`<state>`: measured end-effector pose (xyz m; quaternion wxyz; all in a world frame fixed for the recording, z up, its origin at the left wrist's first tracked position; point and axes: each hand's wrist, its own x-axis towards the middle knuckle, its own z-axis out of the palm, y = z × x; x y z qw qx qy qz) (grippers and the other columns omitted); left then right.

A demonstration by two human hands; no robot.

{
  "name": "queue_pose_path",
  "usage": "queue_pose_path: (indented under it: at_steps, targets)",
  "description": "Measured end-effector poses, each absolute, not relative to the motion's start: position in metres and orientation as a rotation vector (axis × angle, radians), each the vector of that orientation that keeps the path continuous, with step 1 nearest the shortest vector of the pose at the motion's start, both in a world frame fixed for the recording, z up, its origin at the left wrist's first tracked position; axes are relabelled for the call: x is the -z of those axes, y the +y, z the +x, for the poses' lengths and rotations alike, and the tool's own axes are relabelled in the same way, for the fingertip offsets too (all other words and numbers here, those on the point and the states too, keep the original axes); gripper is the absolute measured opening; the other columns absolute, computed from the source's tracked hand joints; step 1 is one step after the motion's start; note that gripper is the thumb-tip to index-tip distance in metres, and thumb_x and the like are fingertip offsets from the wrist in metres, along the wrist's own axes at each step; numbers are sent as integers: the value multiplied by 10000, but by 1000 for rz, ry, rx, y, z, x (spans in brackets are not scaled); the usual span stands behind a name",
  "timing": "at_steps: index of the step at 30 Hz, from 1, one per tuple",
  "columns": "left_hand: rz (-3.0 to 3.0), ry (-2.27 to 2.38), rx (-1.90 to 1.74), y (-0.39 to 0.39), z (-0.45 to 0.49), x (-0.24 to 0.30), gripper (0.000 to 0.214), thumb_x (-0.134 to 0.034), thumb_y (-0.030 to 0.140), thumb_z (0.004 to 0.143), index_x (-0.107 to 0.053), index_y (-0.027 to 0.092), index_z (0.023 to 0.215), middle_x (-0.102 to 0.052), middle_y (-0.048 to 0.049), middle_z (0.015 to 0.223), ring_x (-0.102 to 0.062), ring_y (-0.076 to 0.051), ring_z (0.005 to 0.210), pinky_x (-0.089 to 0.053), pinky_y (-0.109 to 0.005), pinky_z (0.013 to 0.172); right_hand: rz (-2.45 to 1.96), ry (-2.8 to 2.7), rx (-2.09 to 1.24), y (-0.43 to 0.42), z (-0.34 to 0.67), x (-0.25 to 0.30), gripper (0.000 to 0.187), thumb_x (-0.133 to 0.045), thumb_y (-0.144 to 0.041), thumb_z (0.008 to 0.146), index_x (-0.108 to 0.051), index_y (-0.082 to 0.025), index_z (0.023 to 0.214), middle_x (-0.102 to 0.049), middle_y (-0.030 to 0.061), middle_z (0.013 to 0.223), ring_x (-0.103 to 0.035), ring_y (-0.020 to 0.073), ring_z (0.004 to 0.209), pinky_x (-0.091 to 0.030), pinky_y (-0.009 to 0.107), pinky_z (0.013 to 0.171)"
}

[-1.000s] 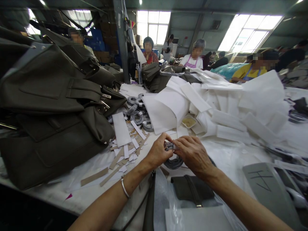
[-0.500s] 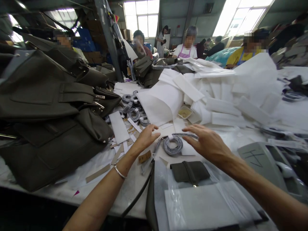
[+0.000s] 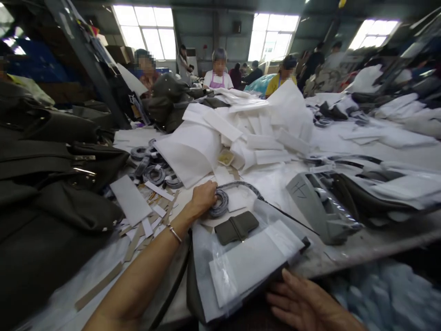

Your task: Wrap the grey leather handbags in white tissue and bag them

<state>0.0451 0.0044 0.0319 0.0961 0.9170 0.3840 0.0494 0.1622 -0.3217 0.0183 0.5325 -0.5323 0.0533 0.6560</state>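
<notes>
My left hand is closed in a fist on the grey-wrapped bag handle, which arcs away to the right. Against its fingers sits a coiled, wrapped strap; whether the fist also grips the coil is hidden. Below lies a dark olive bag covered by a translucent sheet. On top are a small olive leather piece with a band and a white rectangular packet in clear plastic. My right hand is open, fingers stretched, beside the bag's lower right edge.
Dark olive bags are heaped at left. Cardboard strips and white scraps litter the table near coiled straps. White sheets pile up behind. A grey tape dispenser stands at right. Several people work beyond.
The view has swung right. My left hand has closed on the wrapped handle by the coil. My right hand has left the handle and dropped to the bag's near right edge.
</notes>
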Motion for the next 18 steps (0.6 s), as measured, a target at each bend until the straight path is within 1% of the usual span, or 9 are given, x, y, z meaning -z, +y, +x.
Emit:
queue_pose_path:
  at_steps: [1, 2, 4, 6, 9, 11, 14, 16, 18]
  targets:
    - [2749, 1149, -158, -1, 46, -40, 210, -588, 137, 806, -639, 182, 1005, -660, -95, 1053, -645, -258, 982, -496, -331, 810, -1188, 168, -1552, -318, 159, -20, 671, -878, -559, 574, -678, -144, 1062, -701, 169, 1104, -670, 290, 1063, -507, 398, 965]
    - [2780, 1157, -183, -9, 45, -50, 211, -575, 143, 821, -631, 183, 1021, -652, -98, 1071, -647, -259, 975, -498, -329, 793, -1121, 197, -1547, -315, 157, -22, 699, -878, -547, 583, -661, -141, 1110, -693, 177, 1129, -649, 302, 1112, -479, 417, 1008]
    - [2838, 1159, -261, -29, 42, -75, 222, -545, 150, 850, -618, 192, 1056, -635, -98, 1102, -642, -262, 997, -498, -326, 781, -1022, 231, -1543, -311, 152, -21, 714, -871, -523, 614, -633, -157, 1178, -676, 171, 1190, -610, 300, 1184, -452, 430, 1041]
    - [2904, 1112, -380, -54, 38, -103, 242, -524, 158, 871, -609, 213, 1091, -630, -78, 1094, -637, -255, 1009, -500, -319, 783, -927, 225, -1527, -306, 149, -17, 667, -867, -501, 634, -634, -195, 1178, -650, 140, 1262, -577, 288, 1230, -440, 437, 1050]
    - [3034, 897, -743, -96, 29, -146, 284, -523, 150, 874, -601, 222, 1138, -648, -58, 1025, -653, -232, 931, -516, -313, 770, -746, 101, -1505, -290, 144, -10, 525, -854, -449, 673, -662, -215, 1103, -628, 96, 1313, -552, 260, 1255, -424, 414, 1055]
    - [3105, 746, -979, -118, 22, -173, 337, -499, 158, 891, -576, 232, 1211, -657, -67, 1047, -651, -241, 937, -525, -333, 763, -646, 11, -1508, -273, 142, -6, 453, -853, -395, 683, -674, -208, 1055, -642, 78, 1288, -565, 237, 1229, -430, 387, 1037]
    - [3181, 599, -1282, -139, 16, -210, 403, -440, 178, 921, -535, 280, 1299, -662, -62, 1115, -640, -258, 987, -523, -356, 745, -544, -20, -1479, -250, 138, -1, 406, -877, -321, 646, -678, -208, 982, -700, 40, 1147, -627, 202, 1095, -463, 359, 966]
    - [3205, 570, -1407, -147, 19, -233, 393, -406, 221, 938, -531, 301, 1303, -666, -45, 1116, -640, -252, 973, -511, -346, 692, -478, -8, -1414, -239, 134, 2, 394, -898, -296, 612, -675, -215, 927, -727, 19, 1038, -650, 194, 1010, -473, 354, 924]
    - [3208, 564, -1509, -152, 31, -254, 368, -377, 254, 948, -545, 304, 1272, -667, -30, 1106, -644, -228, 924, -487, -319, 635, -426, -2, -1365, -234, 130, 6, 392, -914, -294, 584, -680, -220, 889, -740, 13, 983, -656, 193, 973, -472, 337, 900]
